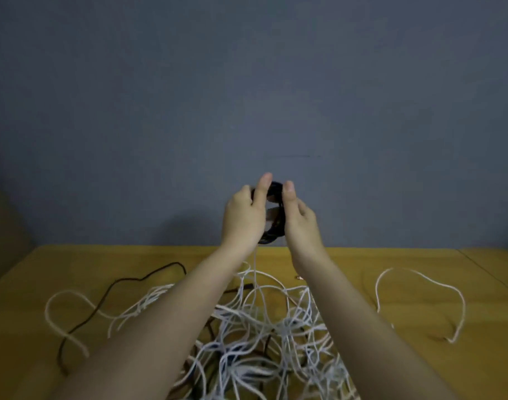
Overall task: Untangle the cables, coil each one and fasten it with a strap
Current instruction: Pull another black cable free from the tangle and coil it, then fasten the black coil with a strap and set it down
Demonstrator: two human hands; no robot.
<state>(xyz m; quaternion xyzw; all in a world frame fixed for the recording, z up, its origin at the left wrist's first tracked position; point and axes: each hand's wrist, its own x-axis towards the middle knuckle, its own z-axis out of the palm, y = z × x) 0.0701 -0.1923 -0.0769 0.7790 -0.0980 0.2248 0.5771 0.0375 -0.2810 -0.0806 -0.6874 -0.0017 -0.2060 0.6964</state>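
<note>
Nearest, a heap of white and dark cables [261,336] lies tangled on the worktop [420,370], most work seemingly ahead, while beyond it the left hand [242,217] and right hand [300,220] pinch one black coil [274,223] held aloft, apparently being strapped.

Desk [362,258]: yellow-brown wooden top filling the lower part of the view, its far edge meeting the wall. A seam [489,272] runs diagonally across the desk's far right corner, setting off a separate panel. Wall [247,82]: plain grey-blue, matte, rising behind the desk, with a faint horizontal line [293,156] near its middle. A soft shadow [189,229] lies low on the wall.
</note>
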